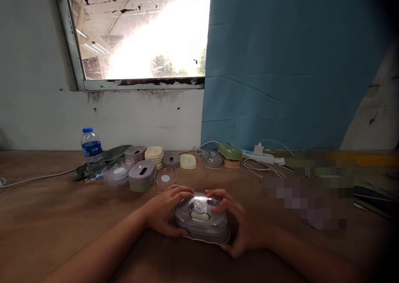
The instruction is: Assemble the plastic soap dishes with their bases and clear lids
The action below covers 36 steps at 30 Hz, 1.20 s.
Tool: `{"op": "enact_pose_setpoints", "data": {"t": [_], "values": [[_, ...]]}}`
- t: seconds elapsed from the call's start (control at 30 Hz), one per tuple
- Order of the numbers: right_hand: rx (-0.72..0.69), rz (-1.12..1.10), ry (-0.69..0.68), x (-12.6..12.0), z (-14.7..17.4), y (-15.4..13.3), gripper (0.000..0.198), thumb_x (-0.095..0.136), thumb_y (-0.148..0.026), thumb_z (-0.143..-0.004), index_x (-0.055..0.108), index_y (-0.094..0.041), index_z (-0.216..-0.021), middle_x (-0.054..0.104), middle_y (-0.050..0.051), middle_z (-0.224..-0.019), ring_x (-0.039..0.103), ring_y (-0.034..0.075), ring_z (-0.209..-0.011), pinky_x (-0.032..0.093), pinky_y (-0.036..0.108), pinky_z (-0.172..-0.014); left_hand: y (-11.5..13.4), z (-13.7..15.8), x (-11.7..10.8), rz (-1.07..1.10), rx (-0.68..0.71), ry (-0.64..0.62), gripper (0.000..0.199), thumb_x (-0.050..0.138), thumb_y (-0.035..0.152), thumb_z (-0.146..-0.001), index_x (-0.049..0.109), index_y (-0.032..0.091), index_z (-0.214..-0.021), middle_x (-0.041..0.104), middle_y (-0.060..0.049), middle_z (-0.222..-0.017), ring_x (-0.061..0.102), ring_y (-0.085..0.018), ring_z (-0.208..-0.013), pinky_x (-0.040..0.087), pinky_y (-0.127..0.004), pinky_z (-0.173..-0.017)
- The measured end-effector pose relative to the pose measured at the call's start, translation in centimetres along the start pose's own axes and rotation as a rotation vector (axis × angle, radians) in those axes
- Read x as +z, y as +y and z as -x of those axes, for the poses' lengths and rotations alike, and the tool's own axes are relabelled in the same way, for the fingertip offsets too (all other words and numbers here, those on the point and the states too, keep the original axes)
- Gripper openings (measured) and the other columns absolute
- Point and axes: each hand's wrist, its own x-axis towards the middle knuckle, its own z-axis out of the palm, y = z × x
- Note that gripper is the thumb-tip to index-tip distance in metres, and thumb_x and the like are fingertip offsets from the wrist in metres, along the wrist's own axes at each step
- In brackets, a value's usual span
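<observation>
A rounded grey plastic box [204,227] under a shiny clear cover sits on the brown table in front of me. On its top are a round printed sticker [198,206] and a pale oblong piece [200,216]. My left hand [166,212] grips the box's left side, with the thumb low at the front and the fingers over the far edge. The right side is held by my right hand [235,220], its fingers curled onto the top and its thumb at the lower front corner. The underside of the box is hidden.
Behind stand a water bottle [92,152], clear lids [116,175], a grey-green slotted box [142,177], stacked cream lids [153,154], a grey box [212,159] and a green-topped box [230,151]. A power strip [263,156] with white cables lies right; a blurred patch hides things there.
</observation>
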Motion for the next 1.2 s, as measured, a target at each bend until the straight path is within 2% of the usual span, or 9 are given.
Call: {"op": "enact_pose_setpoints", "data": {"t": [0.13, 0.3, 0.47, 0.8, 0.93, 1.07, 1.2], "values": [[0.063, -0.025, -0.053, 0.0, 0.2, 0.8, 0.068, 0.072, -0.019, -0.047, 0.036, -0.024, -0.105, 0.028, 0.010, -0.126, 0.032, 0.027, -0.121, 0.033, 0.038, -0.096, -0.2, 0.1, 0.2, 0.081, -0.104, 0.005, 0.074, 0.069, 0.043, -0.058, 0.035, 0.019, -0.120, 0.043, -0.012, -0.120, 0.044, -0.024, -0.109, 0.038, -0.034, -0.093], [0.167, -0.026, -0.125, -0.2, 0.4, 1.3, 0.073, 0.076, -0.025, -0.045, 0.037, -0.024, -0.105, 0.025, 0.010, -0.129, 0.026, 0.028, -0.124, 0.031, 0.039, -0.097, 0.0, 0.0, 0.5, 0.122, -0.120, 0.035, 0.065, 0.069, 0.036, -0.058, 0.041, 0.019, -0.113, 0.045, -0.010, -0.116, 0.046, -0.022, -0.106, 0.038, -0.033, -0.093], [0.175, -0.054, -0.157, -0.5, 0.0, 1.4, 0.067, 0.074, -0.035, -0.056, 0.038, -0.023, -0.111, 0.029, 0.012, -0.127, 0.032, 0.027, -0.120, 0.034, 0.038, -0.095, 0.3, 0.0, 0.6, 0.084, -0.178, 0.026, 0.068, 0.071, 0.038, -0.054, 0.043, 0.019, -0.113, 0.047, -0.009, -0.114, 0.048, -0.023, -0.103, 0.040, -0.034, -0.091], [0.104, -0.055, -0.042, -0.9, -0.3, 1.0, 0.057, 0.069, -0.027, -0.063, 0.039, -0.022, -0.112, 0.038, 0.011, -0.120, 0.040, 0.026, -0.113, 0.037, 0.039, -0.093, 0.7, -0.1, 0.7, 0.066, -0.190, 0.068, 0.068, 0.068, 0.036, -0.060, 0.039, 0.019, -0.119, 0.043, -0.011, -0.119, 0.045, -0.025, -0.108, 0.040, -0.037, -0.093], [0.105, -0.022, 0.004, -0.9, -0.4, 1.0, 0.047, 0.060, -0.019, -0.070, 0.041, -0.022, -0.112, 0.038, 0.011, -0.120, 0.041, 0.023, -0.113, 0.038, 0.037, -0.092, 0.7, -0.1, 0.7, 0.076, -0.167, 0.076, 0.068, 0.068, 0.036, -0.061, 0.040, 0.018, -0.119, 0.042, -0.013, -0.119, 0.043, -0.025, -0.110, 0.040, -0.036, -0.093], [0.114, 0.009, 0.004, -0.9, -0.4, 1.1, 0.039, 0.059, -0.023, -0.075, 0.046, -0.022, -0.111, 0.040, 0.010, -0.120, 0.042, 0.022, -0.113, 0.039, 0.036, -0.093, 0.6, -0.1, 0.8, 0.071, -0.158, 0.084, 0.069, 0.068, 0.038, -0.061, 0.038, 0.018, -0.120, 0.041, -0.013, -0.120, 0.041, -0.025, -0.112, 0.039, -0.038, -0.093], [0.124, -0.001, 0.127, -0.8, -0.5, 1.2, 0.021, 0.050, -0.020, -0.083, 0.055, -0.024, -0.103, 0.050, 0.007, -0.112, 0.050, 0.019, -0.106, 0.042, 0.035, -0.090, 1.0, 0.0, 0.5, 0.119, -0.103, 0.114, 0.067, 0.067, 0.036, -0.063, 0.036, 0.018, -0.120, 0.038, -0.014, -0.121, 0.038, -0.026, -0.115, 0.037, -0.040, -0.095]]}}
